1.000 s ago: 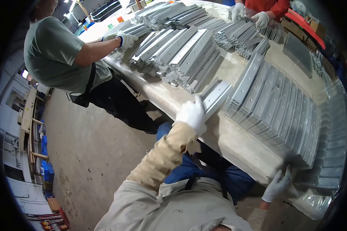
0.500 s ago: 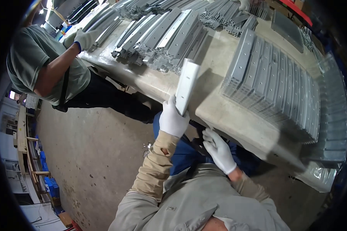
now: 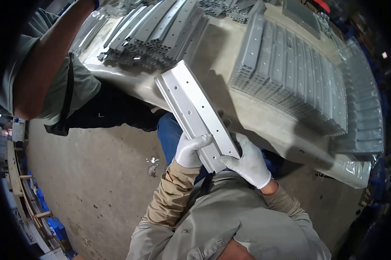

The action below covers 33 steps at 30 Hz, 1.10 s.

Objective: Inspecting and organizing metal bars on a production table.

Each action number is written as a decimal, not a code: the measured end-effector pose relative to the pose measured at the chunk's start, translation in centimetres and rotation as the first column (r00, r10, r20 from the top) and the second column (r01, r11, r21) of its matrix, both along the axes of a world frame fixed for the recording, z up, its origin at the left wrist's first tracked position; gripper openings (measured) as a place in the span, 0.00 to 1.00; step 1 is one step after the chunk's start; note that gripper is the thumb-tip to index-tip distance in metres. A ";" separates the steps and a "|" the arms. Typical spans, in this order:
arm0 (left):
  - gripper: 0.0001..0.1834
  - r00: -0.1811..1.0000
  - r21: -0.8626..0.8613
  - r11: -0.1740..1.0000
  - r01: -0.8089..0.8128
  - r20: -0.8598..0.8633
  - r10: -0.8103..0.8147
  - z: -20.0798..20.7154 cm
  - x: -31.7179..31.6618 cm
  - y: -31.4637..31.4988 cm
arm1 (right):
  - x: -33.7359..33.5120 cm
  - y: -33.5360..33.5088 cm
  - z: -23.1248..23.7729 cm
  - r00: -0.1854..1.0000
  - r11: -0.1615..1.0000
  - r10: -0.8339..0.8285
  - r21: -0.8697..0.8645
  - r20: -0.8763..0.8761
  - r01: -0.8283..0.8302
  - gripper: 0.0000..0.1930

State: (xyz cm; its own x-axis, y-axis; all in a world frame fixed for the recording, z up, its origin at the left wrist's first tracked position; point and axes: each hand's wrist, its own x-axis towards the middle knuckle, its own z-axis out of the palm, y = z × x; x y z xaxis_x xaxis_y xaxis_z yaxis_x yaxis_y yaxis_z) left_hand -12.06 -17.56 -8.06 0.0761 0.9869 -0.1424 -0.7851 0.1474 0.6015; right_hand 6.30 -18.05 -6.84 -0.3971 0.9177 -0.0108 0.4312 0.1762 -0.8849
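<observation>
A silver metal profile (image 3: 194, 113) with small round holes along its two long faces slants up and to the left in front of my body. I cannot tell whether it is one piece or two lying together. My left hand (image 3: 190, 151), in a white glove, is wrapped round its lower left edge, thumb across the face. On the other side my gloved right hand (image 3: 249, 164) grips the lower right end, with its thumb on the near end. The far end sticks up free near the table's edge.
On the covered table (image 3: 265, 117) stands a neat block of stacked profiles (image 3: 291, 69) at the right, beside a clear plastic-wrapped stack (image 3: 363, 104). A loose pile of profiles (image 3: 160, 34) lies at the far left. A co-worker's arm (image 3: 52, 56) reaches in at the left.
My right hand has come up from beside the table and taken hold of the profile's lower end. The profile now tilts left and shows its broad faces. The view has shifted.
</observation>
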 end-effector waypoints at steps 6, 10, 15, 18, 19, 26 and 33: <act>0.33 0.969 -0.085 0.992 0.092 -0.223 -0.109 -1.5 3.4 0.4 | 3.5 -2.0 0.6 0.908 0.921 -0.242 0.374 0.341 0.105 0.28; 0.30 0.964 -0.060 0.997 0.052 -0.258 -0.065 0.3 4.7 -0.1 | 5.6 -2.0 -0.8 0.910 0.837 -0.393 0.461 0.132 0.294 0.21; 0.28 0.997 0.008 0.997 0.072 0.000 -0.072 0.8 7.3 0.9 | 9.8 -4.0 3.9 0.874 0.861 -0.454 0.167 -0.172 0.480 0.15; 0.29 0.983 0.038 0.984 0.172 0.059 -0.174 1.7 7.7 1.8 | 13.0 -4.5 6.4 0.676 0.606 -0.671 0.299 -0.306 0.737 0.14; 0.30 0.974 0.049 0.977 0.208 0.084 -0.211 1.8 7.7 1.9 | 14.7 -3.5 7.6 0.615 0.488 -0.738 0.408 -0.279 0.772 0.13; 0.34 0.977 0.036 0.977 0.212 -0.037 -0.210 1.6 7.5 1.7 | 23.1 6.6 9.1 0.491 0.222 -0.866 0.953 0.095 0.207 0.15; 0.37 0.974 -0.050 0.977 0.207 -0.085 -0.211 0.0 6.5 1.2 | 20.1 8.7 9.5 0.303 0.425 -0.875 0.899 0.377 0.108 0.14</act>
